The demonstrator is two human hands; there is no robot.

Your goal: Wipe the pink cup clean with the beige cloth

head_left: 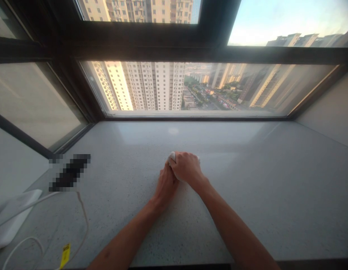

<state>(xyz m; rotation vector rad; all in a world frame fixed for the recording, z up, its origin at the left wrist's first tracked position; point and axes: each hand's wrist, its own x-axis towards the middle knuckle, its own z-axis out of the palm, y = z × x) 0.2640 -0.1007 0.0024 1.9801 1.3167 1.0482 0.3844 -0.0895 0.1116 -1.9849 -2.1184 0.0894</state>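
Note:
Both hands meet over the middle of the pale speckled sill. My right hand [187,165] is closed, palm down, with its fingers curled round a small white thing [173,155]. Bits of that white thing stick out at the thumb side and past the knuckles; its kind is hidden by the grip. My left hand [166,181] comes in from below left and presses against the right one, its fingers closed at the white thing and largely covered by the right hand.
The speckled sill [269,180] spreads to a dark-framed window [162,119] with tall buildings outside. On the left lie a blurred-out dark object [69,173], a white flat device [16,215], a pale cable [85,213] and a yellow tag [65,255].

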